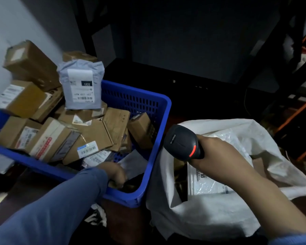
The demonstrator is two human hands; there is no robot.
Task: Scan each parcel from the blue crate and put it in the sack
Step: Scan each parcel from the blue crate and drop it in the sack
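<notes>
Crate fills 9 to 10 o'clock, its left end cut off by the frame edge. It is piled with brown boxes; labels are blurred and unreadable. Grey mailer stands upright on top of the pile at 11 o'clock, label toward camera, print upside down. Boxes at 10 o'clock rise above the rim against the wall; can't tell if they sit in the crate or behind it.

Left hand, at 7 o'clock, in a blue sleeve, reaches over the near rim into the crate's near right corner. Its fingers curl down into dark stuff at the bottom. The tips are hidden, so I cannot tell whether they grip anything. Something pale and flat lies just past the hand at its 1 o'clock, too blurred to name.

Right hand, at 4 o'clock, grips the black scanner by its handle, with most of the grip hidden behind the back of the hand. The scanner head points toward 10 o'clock at the crate, and a red strip shows on its neck. It is above the sack's left edge, just beside the crate's right wall.

Sack, white, sits at 5 o'clock with its mouth open, against the crate's right wall. Inside lies a white mailer, partly covered by the right forearm. Brown shapes under it are lost in shadow.

Rack, black with orange beams, is at 2 to 3 o'clock, cut off by the frame, its contents dim. At 12 o'clock all is dark, nothing readable.
</notes>
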